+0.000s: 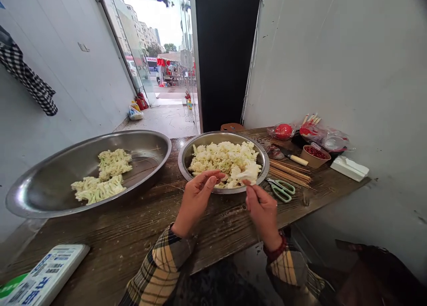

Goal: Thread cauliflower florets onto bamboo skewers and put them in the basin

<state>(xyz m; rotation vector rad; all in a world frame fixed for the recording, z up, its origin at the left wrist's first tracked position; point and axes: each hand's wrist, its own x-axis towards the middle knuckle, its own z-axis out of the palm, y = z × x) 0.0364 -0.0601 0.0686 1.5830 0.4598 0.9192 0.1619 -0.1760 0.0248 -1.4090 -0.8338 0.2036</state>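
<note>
Over the near rim of a round metal basin (183,160) heaped with cauliflower florets (216,157), both my hands work close together. My right hand (263,210) is closed, thumb and fingertips pinching a pale cauliflower floret (251,171) at the basin's right front. To its left, my left hand (196,201) has its thumb brought against curled fingers; whatever may be between them is too small to make out. A larger oval metal basin (147,161) on the left holds two clumps of skewered cauliflower (115,163), with thin sticks beside them.
Green-handled scissors (283,191) and a bundle of bamboo skewers (290,172) lie right of the round basin. Behind them are a wooden-handled knife (298,159), a paper bowl of red contents (315,155) and a white box (349,168). A white-and-blue package (55,270) sits front left.
</note>
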